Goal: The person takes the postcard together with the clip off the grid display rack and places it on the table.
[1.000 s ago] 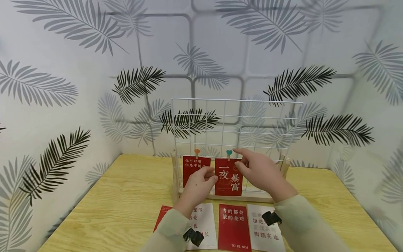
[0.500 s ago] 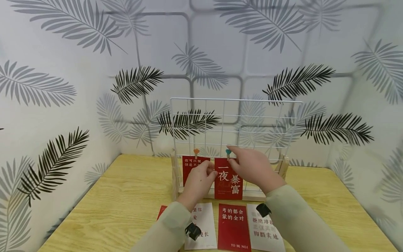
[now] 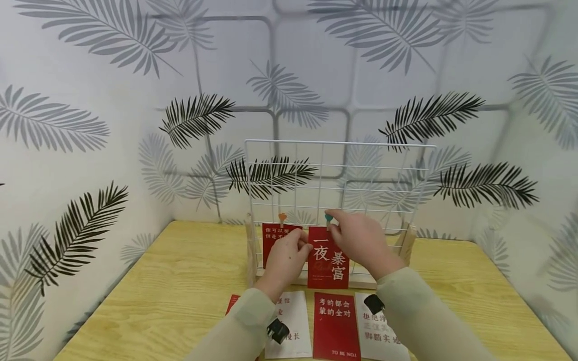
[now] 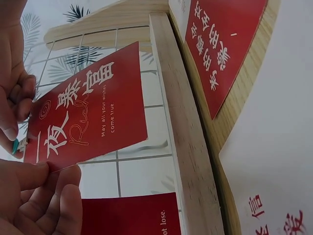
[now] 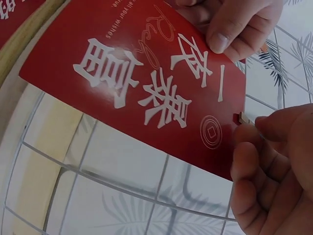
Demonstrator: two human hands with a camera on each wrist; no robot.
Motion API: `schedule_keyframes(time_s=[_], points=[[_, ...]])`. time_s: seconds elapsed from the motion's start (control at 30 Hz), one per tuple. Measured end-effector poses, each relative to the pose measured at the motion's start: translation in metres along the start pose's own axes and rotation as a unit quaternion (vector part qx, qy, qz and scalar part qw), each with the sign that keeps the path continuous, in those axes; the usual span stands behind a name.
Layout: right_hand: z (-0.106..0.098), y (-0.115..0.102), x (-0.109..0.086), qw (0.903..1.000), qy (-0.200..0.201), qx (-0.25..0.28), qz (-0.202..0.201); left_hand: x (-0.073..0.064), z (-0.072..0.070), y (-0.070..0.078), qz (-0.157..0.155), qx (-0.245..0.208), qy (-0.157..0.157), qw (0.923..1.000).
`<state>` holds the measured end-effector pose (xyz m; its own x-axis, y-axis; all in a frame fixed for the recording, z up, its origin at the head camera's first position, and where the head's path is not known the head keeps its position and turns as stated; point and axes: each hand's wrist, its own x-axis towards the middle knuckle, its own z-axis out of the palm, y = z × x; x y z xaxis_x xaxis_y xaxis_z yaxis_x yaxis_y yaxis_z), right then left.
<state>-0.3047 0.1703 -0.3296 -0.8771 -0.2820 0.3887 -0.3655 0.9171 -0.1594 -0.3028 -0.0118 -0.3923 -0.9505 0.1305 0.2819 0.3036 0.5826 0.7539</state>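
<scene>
A red card with white characters hangs in front of a white wire grid. My left hand pinches the card's left edge between thumb and fingers, plainly seen in the left wrist view. At the top edge sits a small clothespin with a teal heart. My right hand pinches this clothespin; its wooden end peeks out in the left wrist view. In the right wrist view the card stands tilted away from the grid. The clothespin's jaws are mostly hidden by my fingers.
Left of it, another red card hangs from an orange-topped clothespin, partly behind my left hand. The grid stands in a wooden base. Several red and white cards, including a red one, lie on the yellow wood-grain table in front.
My right hand has moved left and closed on the teal clothespin. My left hand has shifted slightly up at the card's edge. The card's lower edge now sits lower in the head view.
</scene>
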Motion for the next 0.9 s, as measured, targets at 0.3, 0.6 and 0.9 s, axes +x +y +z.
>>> schedule_keyframes(time_s=[0.3, 0.6, 0.9], points=[[0.009, 0.0, -0.006, 0.9987, 0.041, 0.027, 0.009, -0.005, 0.002, -0.004, 0.003, 0.005, 0.023, 0.9997], [0.008, 0.001, -0.009, 0.9969, 0.054, 0.05, 0.029, -0.009, 0.005, -0.001, -0.001, 0.009, 0.03, 0.9995], [0.008, 0.0, -0.012, 0.9958, 0.061, 0.059, 0.033, -0.012, 0.006, 0.0, 0.01, 0.005, 0.047, 0.9988]])
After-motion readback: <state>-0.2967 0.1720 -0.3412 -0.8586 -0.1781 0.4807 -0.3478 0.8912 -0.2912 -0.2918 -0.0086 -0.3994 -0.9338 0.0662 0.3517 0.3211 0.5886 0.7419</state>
